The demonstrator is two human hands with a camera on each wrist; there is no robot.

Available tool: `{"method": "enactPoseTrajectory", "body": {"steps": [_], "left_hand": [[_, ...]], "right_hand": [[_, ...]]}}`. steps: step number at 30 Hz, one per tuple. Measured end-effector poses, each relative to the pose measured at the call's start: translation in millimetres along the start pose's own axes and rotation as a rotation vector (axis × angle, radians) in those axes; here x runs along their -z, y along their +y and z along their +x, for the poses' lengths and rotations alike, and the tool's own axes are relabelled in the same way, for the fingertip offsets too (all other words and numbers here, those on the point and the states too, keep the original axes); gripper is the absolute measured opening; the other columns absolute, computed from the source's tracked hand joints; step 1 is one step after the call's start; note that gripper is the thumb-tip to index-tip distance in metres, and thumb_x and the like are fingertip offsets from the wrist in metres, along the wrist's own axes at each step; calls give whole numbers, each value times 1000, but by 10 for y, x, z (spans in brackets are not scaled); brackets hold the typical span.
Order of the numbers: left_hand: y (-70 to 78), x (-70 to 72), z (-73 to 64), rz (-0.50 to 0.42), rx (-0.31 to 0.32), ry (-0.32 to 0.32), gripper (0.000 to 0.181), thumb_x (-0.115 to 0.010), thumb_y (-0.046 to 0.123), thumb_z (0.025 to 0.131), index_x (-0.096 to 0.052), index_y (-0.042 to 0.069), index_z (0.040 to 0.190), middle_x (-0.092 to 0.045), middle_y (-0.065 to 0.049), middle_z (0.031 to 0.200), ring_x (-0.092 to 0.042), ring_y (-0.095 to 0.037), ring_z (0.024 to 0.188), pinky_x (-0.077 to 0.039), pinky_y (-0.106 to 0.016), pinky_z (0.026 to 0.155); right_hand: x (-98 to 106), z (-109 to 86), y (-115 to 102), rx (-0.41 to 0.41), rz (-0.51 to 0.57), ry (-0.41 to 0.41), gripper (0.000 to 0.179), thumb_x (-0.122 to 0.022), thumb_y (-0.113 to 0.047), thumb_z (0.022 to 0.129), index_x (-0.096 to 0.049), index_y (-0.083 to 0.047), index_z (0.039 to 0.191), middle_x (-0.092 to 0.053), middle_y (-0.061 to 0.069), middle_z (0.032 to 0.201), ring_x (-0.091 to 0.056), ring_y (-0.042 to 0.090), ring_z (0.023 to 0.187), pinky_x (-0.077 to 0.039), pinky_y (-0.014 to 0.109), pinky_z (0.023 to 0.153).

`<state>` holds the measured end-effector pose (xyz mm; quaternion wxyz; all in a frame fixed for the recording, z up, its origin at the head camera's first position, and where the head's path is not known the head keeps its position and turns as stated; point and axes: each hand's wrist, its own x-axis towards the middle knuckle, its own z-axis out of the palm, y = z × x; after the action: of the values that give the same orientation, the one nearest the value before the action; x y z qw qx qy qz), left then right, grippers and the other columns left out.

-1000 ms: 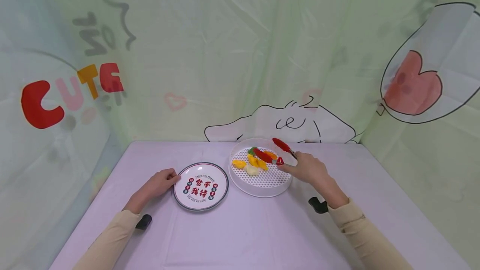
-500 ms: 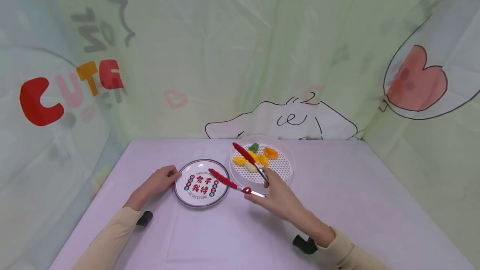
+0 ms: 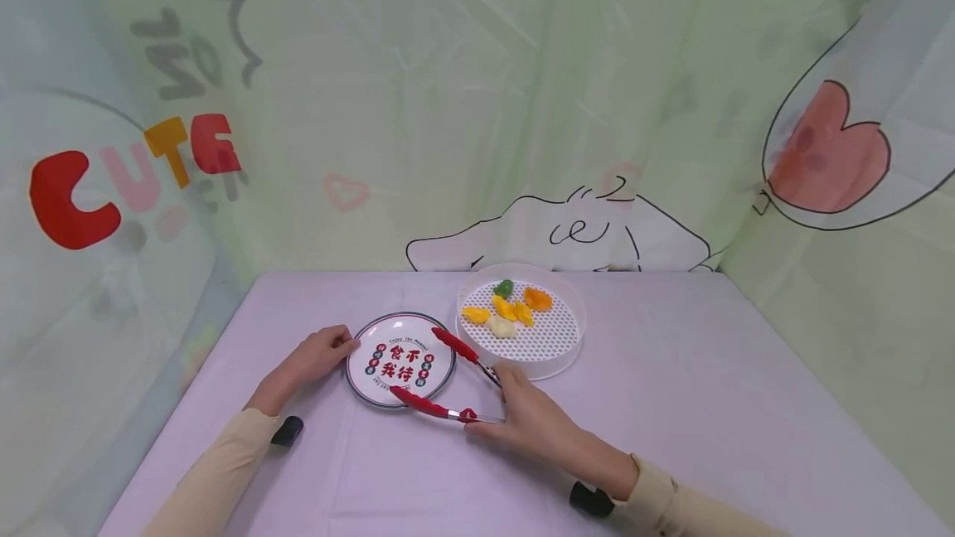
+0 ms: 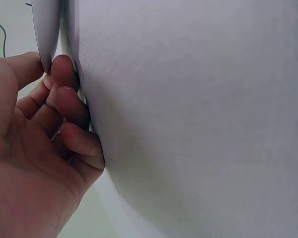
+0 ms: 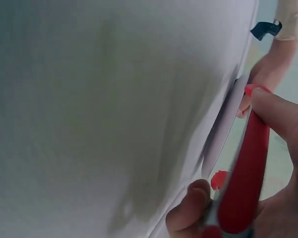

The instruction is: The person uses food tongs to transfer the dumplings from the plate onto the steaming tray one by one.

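My left hand (image 3: 317, 355) holds the left rim of a round white plate (image 3: 409, 355) with red characters and a dark edge. In the left wrist view, the thumb and fingertips pinch the plate's edge (image 4: 45, 34). My right hand (image 3: 533, 417) grips metal tongs with red tips (image 3: 457, 345), their arms spread wide. One red tip overlaps the plate's right side and the other its front rim, with nothing between them. A red grip of the tongs (image 5: 246, 173) lies between thumb and fingers in the right wrist view.
Behind the tongs stands a round white steamer basket (image 3: 515, 366) with a perforated base. In it lie several dumpling-shaped pieces: yellow ones (image 3: 476, 316), a white one (image 3: 501, 326), a green one (image 3: 503, 288) and an orange one (image 3: 537, 299). A printed curtain (image 3: 477, 106) borders the lilac-covered table (image 3: 418, 479).
My right hand has moved with the tongs from over the steamer basket, left and toward me, to the plate. The tongs' arms are spread wider. My left hand stays at the plate's rim.
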<state>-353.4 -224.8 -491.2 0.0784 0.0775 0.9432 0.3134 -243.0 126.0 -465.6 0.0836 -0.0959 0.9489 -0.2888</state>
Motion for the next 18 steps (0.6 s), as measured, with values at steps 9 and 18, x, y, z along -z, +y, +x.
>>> {"method": "enactPoseTrajectory", "body": {"steps": [9, 18], "left_hand": [[-10, 5, -66, -12, 9, -2, 20, -57, 27, 103, -61, 9, 95, -58, -4, 83, -51, -18, 80, -40, -29, 71], [-73, 119, -33, 19, 37, 24, 30, -50, 37, 105, -57, 9, 95, -51, -3, 78, -48, -18, 75, -38, -30, 65]], "right_hand": [[-65, 23, 23, 99, -269, 53, 90, -81, -67, 69, -50, -10, 132, -56, 7, 120, -55, 21, 96, -56, 40, 75], [271, -14, -7, 59, -197, -31, 88, -73, -65, 80, -46, -11, 145, -60, 9, 127, -57, 22, 106, -57, 41, 85]]}}
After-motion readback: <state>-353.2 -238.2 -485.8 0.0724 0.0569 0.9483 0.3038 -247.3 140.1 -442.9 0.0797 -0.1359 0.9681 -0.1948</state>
